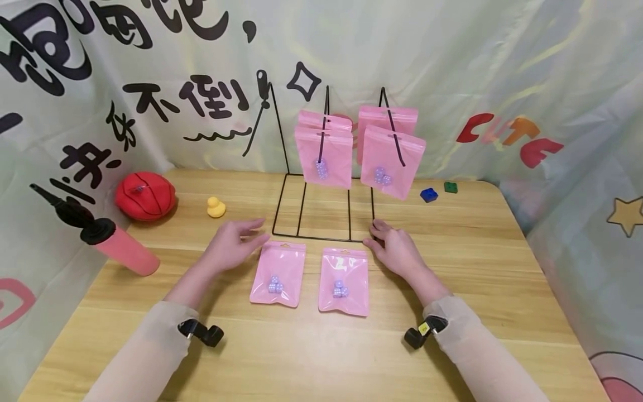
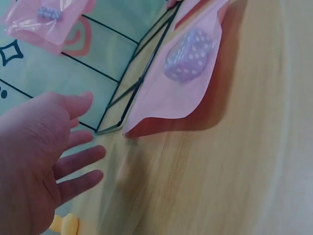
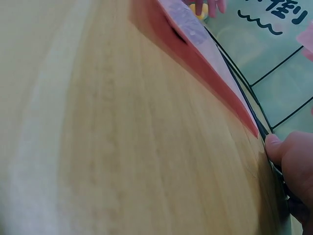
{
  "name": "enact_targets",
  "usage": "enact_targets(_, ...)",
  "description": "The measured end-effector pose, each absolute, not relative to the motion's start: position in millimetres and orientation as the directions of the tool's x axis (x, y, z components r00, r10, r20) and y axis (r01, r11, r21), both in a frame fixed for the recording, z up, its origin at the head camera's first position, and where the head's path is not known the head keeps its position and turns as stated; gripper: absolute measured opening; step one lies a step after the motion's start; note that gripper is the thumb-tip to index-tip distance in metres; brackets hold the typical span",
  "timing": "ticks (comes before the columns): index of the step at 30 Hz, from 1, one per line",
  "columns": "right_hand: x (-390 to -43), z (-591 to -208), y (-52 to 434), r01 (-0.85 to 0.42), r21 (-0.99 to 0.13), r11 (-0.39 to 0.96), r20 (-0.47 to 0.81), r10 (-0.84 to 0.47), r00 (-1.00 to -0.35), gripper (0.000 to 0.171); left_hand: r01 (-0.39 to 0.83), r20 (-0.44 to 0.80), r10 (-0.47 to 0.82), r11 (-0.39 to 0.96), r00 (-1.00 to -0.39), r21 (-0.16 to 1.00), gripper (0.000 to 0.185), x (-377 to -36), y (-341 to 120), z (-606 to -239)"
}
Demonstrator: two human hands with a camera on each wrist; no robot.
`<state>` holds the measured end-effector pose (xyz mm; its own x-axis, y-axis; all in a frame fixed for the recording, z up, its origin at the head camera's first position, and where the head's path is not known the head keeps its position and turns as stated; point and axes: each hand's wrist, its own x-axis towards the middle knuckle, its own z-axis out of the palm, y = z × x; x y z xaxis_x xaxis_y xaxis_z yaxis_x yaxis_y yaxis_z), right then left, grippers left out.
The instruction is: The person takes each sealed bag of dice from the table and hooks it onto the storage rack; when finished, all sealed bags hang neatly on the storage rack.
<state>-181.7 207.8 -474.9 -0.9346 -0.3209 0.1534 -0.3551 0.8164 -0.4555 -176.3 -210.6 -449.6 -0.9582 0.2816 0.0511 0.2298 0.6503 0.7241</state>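
Note:
A black wire display rack [image 1: 321,239] stands on the table. Pink zip bags with lilac dice hang from its middle hook, the front bag [image 1: 337,151] among them, and from its right hook, with another front bag [image 1: 384,148]. Two more such bags lie flat before the rack, a left bag [image 1: 286,262] and a right bag [image 1: 346,268]. My left hand [image 1: 233,245] hovers by the rack's front left corner, its fingers apart and holding nothing. At the front right corner, my right hand [image 1: 399,254] grips the rack's wire between thumb and fingers.
A red ball-shaped case [image 1: 145,195], a yellow rubber duck [image 1: 216,207] and a pink bottle with a black top [image 1: 125,251] stand on the left. Blue [image 1: 429,195] and green [image 1: 450,187] toy bricks lie right of the rack. A printed curtain [image 1: 452,67] hangs behind.

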Motion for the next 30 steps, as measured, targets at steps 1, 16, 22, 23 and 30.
enact_targets(1, -181.8, -475.0, 208.3, -0.352, -0.457, 0.817, 0.152, -0.318, -0.936, 0.051, 0.213, 0.044, 0.27, 0.638, -0.962, 0.74, 0.057, -173.7, -210.7, -449.1)
enact_targets(16, -181.6, -473.2, 208.4, -0.337, -0.469, 0.816, 0.148, -0.304, -0.941, 0.051, 0.003, -0.118, 0.132, 0.676, -0.984, 0.736, 0.04, -137.2, -209.9, -445.7)
enact_targets(22, -180.9, -473.7, 209.3, -0.336, -0.472, 0.815, 0.154, -0.299, -0.942, 0.05, -0.215, -0.311, 0.066, 0.586, -0.948, 0.781, 0.042, -132.3, -201.5, -442.1)
enact_targets(23, -180.8, -473.9, 209.3, -0.337, -0.471, 0.815, 0.156, -0.299, -0.941, 0.05, -0.249, -0.338, 0.064, 0.552, -0.939, 0.796, 0.041, -132.0, -199.7, -442.0)
enact_targets(30, -181.6, -476.4, 207.9, -0.351, -0.472, 0.809, 0.172, -0.306, -0.936, 0.05, -0.346, -0.409, 0.031, 0.475, -0.912, 0.809, 0.034, -131.3, -193.1, -444.6)
